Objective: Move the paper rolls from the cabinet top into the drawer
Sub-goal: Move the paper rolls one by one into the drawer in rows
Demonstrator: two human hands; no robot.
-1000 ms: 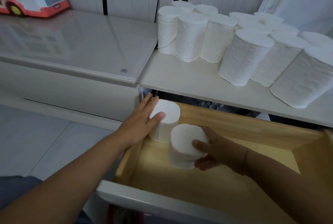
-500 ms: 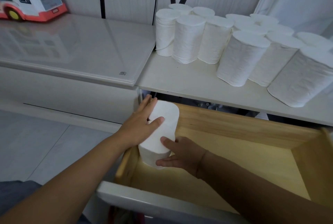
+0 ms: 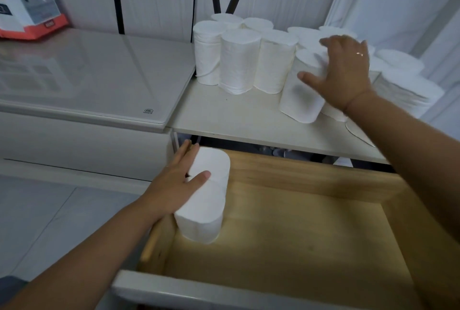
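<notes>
The right forearm cut across the right side of the drawer point(image 3: 311, 210), hiding its right wall, and the drawer's white front panel point(image 3: 199, 292) was cropped by the bottom edge. Inside the drawer, two paper rolls point(image 3: 206, 197) stood upright in the back-left corner, one in front of the other and so close together that the line between them was hard to see. The left hand point(image 3: 174, 185) lay flat against their left side, fingers straight and spread, thumb resting on top; it gripped nothing.

Above the drawer, on the cabinet top point(image 3: 236, 115), the remaining rolls point(image 3: 239, 60) stood packed in a cluster, soft white cylinders with a faintly embossed, quilted surface. The right hand point(image 3: 343, 70) was blurred; it spread open over a tilted front roll point(image 3: 301, 95), thumb on its near face and fingers over its top, not yet closed around it. Rolls behind that hand and arm were partly hidden.

The drawer was pale unfinished wood with visible grain, the cabinet top smooth and matt cream.
</notes>
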